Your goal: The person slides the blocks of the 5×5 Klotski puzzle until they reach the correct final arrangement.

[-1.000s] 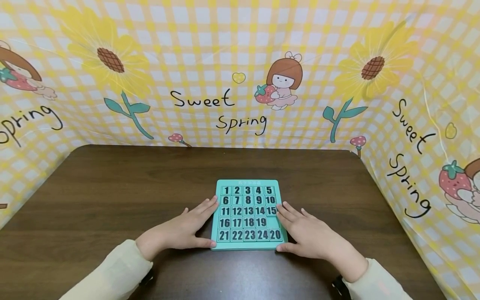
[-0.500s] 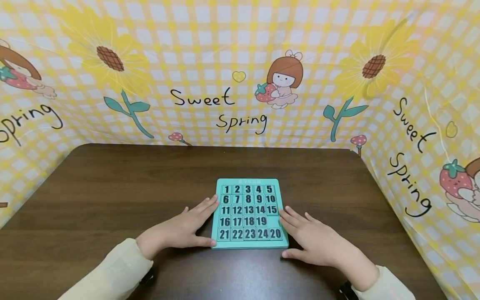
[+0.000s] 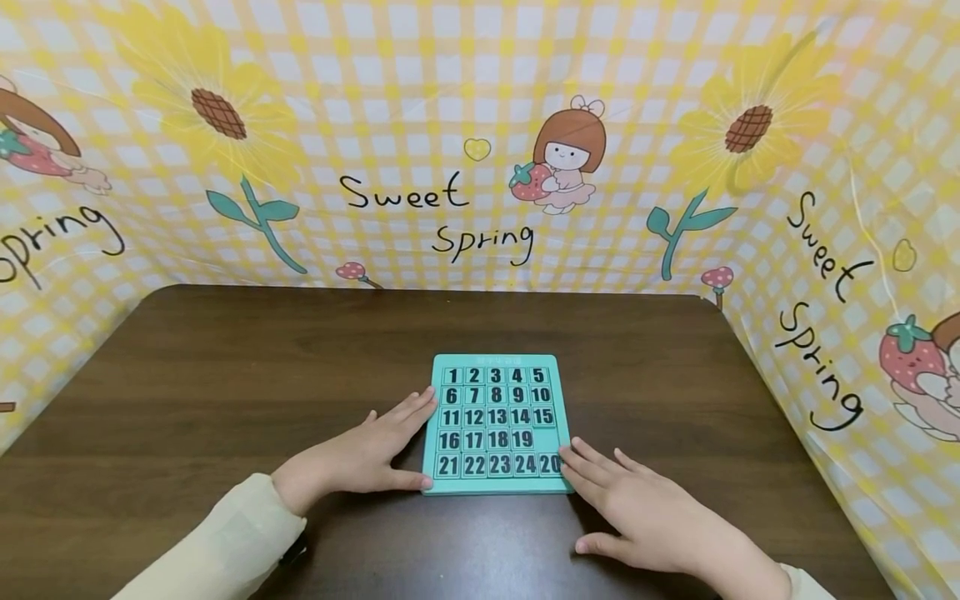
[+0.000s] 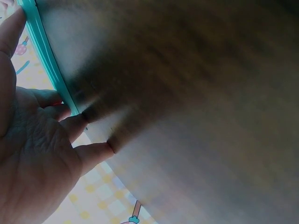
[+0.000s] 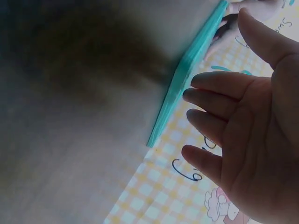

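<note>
A turquoise number sliding puzzle [image 3: 495, 486] lies flat on the dark wooden table. Its black-numbered tiles run in rows, with one gap right of tile 19 [image 3: 522, 439], above tile 20 [image 3: 550, 464]. My left hand [image 3: 367, 454] rests along the puzzle's left side, fingers straight, thumb at the lower left corner. In the left wrist view its fingertips [image 4: 58, 99] meet the turquoise edge. My right hand [image 3: 645, 508] is extended at the lower right corner, fingertips overlapping the frame near tile 20, thumb spread away from it. The right wrist view shows its fingers [image 5: 210, 121] straight.
The brown table [image 3: 285, 350] stretches around the puzzle on all sides. A yellow-and-white checked cloth [image 3: 405, 100] with printed sunflowers, lettering and cartoon figures stands behind the table and along both sides.
My right hand has slid down and to the right along the puzzle's right side, its thumb leaving the lower corner. My left hand and the tiles stay as they were.
</note>
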### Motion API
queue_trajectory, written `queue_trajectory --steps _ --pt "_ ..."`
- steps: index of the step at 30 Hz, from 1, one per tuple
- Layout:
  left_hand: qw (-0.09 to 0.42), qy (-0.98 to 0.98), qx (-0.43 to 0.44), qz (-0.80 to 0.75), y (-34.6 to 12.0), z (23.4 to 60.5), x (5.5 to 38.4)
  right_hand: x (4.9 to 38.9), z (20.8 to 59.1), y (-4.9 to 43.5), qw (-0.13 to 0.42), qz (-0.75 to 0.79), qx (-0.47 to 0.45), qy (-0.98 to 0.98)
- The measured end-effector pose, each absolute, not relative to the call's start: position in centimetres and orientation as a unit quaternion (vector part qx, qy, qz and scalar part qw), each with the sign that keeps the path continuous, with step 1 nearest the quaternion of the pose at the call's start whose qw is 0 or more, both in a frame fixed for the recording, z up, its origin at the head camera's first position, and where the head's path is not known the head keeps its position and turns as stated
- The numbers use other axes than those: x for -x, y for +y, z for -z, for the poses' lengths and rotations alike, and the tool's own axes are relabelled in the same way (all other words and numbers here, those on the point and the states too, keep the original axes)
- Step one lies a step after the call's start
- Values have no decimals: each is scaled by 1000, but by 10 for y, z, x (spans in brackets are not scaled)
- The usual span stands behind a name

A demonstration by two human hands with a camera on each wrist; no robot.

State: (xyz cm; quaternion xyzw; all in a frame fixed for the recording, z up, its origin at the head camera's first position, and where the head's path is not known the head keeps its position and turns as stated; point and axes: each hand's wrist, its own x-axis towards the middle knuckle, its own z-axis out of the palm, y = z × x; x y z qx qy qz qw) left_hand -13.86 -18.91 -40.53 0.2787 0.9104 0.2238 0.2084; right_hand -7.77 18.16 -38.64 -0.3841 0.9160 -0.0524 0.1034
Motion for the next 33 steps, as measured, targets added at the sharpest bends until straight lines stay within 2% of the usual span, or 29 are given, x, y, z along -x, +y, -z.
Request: queue_trajectory --steps 33 --pt "213 907 -278 -233 -188 408 135 98 393 177 124 55 368 920"
